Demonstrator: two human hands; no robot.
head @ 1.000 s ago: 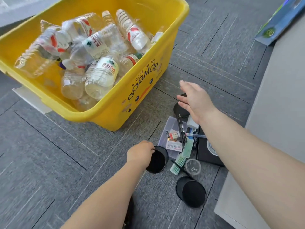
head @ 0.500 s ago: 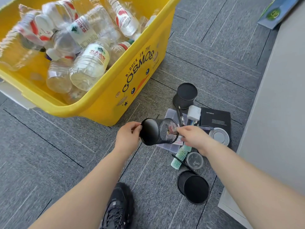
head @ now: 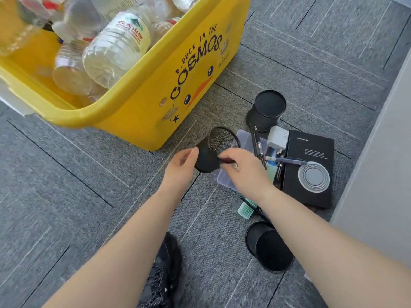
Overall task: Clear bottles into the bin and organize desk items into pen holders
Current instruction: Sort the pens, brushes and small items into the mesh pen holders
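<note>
The left hand (head: 182, 162) curls round the side of a black wire-mesh pen holder (head: 220, 143), tilted above the floor with its mouth facing away; the right hand (head: 243, 168) pinches at its near wall, though whether it grips mesh or some small dark item I cannot tell. Below lies grey carpet tiling (head: 66, 185), with a yellow plastic bin (head: 144, 103) of clear plastic bottles (head: 115, 47) just beside. The right forearm covers part of a clear plastic box (head: 243, 137); the bin's top is cut off
</note>
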